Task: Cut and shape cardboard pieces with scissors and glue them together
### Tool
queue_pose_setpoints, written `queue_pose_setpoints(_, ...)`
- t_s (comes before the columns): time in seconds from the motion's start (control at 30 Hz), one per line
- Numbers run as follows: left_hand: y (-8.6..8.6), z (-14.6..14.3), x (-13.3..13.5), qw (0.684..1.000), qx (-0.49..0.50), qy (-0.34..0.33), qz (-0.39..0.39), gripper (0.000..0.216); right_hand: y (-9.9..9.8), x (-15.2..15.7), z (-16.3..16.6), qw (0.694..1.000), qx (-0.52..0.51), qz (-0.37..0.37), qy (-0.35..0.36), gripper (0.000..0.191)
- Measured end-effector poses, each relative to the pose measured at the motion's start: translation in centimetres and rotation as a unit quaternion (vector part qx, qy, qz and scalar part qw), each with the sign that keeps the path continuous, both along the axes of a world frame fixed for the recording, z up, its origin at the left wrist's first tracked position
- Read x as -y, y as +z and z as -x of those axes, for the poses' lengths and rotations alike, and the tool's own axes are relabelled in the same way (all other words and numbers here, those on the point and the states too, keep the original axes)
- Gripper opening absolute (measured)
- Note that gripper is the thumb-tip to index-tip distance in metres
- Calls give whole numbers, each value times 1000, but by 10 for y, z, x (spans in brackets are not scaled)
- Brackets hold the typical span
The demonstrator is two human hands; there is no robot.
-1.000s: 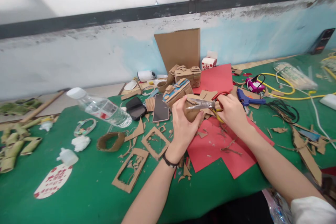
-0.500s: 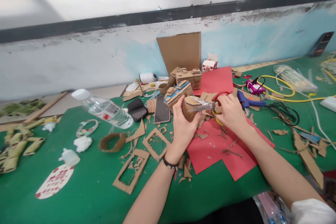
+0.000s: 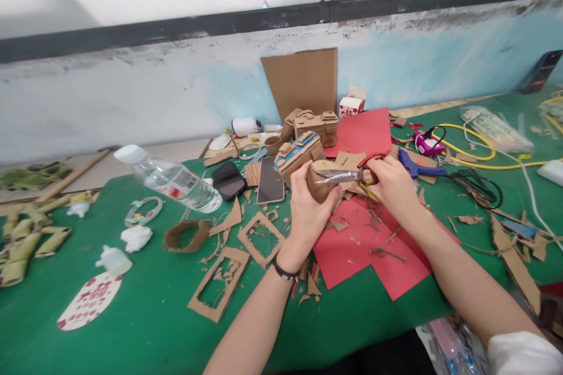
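My left hand is closed around a small brown cardboard piece, held just above the table. My right hand grips red-handled scissors; the metal blades point left and lie across the top of the cardboard piece. Under both hands lie red paper sheets strewn with cardboard trimmings. A black band circles my left wrist.
The green table carries a tipped water bottle, two phones, cardboard camera models, cut-out cardboard frames, a blue glue gun, yellow and black cables, and an upright cardboard sheet against the wall.
The cardboard piece and scissors rose slightly and came back down. Both hands keep their grip and stay nearly in place.
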State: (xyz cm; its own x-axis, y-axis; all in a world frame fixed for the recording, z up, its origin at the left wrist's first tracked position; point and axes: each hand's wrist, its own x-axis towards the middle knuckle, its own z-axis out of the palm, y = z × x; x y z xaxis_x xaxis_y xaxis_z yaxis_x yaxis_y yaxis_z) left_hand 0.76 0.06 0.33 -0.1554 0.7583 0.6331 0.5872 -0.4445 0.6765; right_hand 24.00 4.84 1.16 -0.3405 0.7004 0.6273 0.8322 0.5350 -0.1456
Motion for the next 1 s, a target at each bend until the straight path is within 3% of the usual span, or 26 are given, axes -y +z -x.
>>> queue_pose_setpoints(0.33, 2, 1, 4, 998, -31, 48, 14, 79, -6, 4, 10, 1000, 19, -19, 3, 13)
queue_pose_setpoints(0.57, 0, 3, 4, 995, -67, 78, -9, 80, -4, 7, 10, 999, 31, -13, -1, 3)
queue_pose_setpoints(1.0, 1, 5, 2, 995, -65, 69, 2, 78, -6, 5, 7, 998, 20, -62, -21, 13)
